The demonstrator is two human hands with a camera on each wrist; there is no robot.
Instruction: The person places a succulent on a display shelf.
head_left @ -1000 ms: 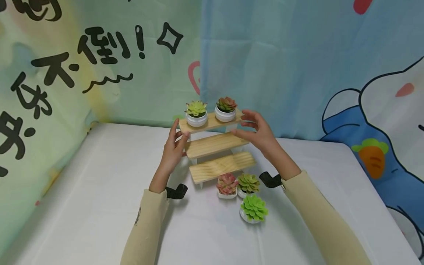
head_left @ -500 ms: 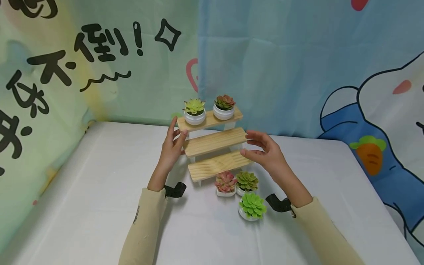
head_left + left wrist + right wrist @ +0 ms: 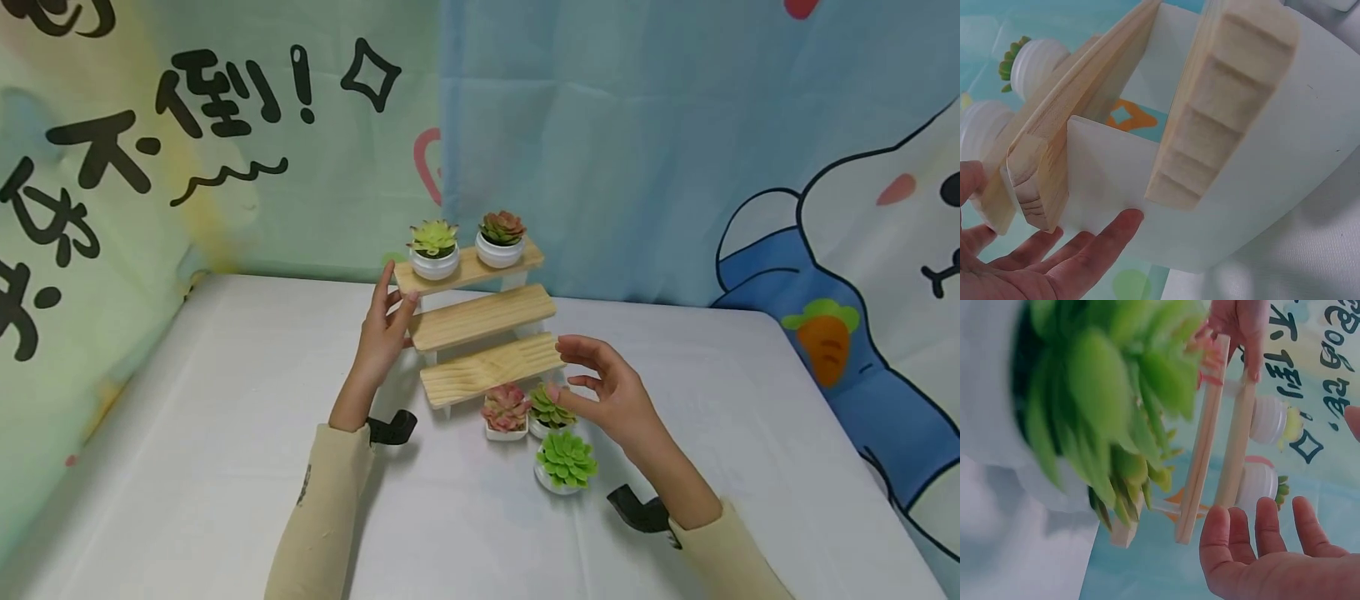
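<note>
A three-tier wooden shelf stand [image 3: 483, 317] with white side panels stands on the table. My left hand [image 3: 380, 337] is at its left end, fingers spread along the end of the top board [image 3: 1000, 200], one fingertip right at the white side panel [image 3: 1116, 169]. My right hand [image 3: 611, 396] hovers right of the lowest board, its fingers loosely bent with nothing between them. Near it sit a pink succulent [image 3: 506, 407], an olive-green succulent [image 3: 550, 405], partly behind its thumb in the head view, and a bright green succulent [image 3: 566, 459], large in the right wrist view [image 3: 1104, 387].
On the top board stand a yellow-green succulent [image 3: 434, 250] and a reddish succulent [image 3: 501, 239], both in round white pots. A printed cloth backdrop [image 3: 637, 150] rises behind the white-covered table [image 3: 225, 467].
My right hand has left the right end of the upper boards and come down and forward towards the succulents on the table. The left hand stays at the stand's left end.
</note>
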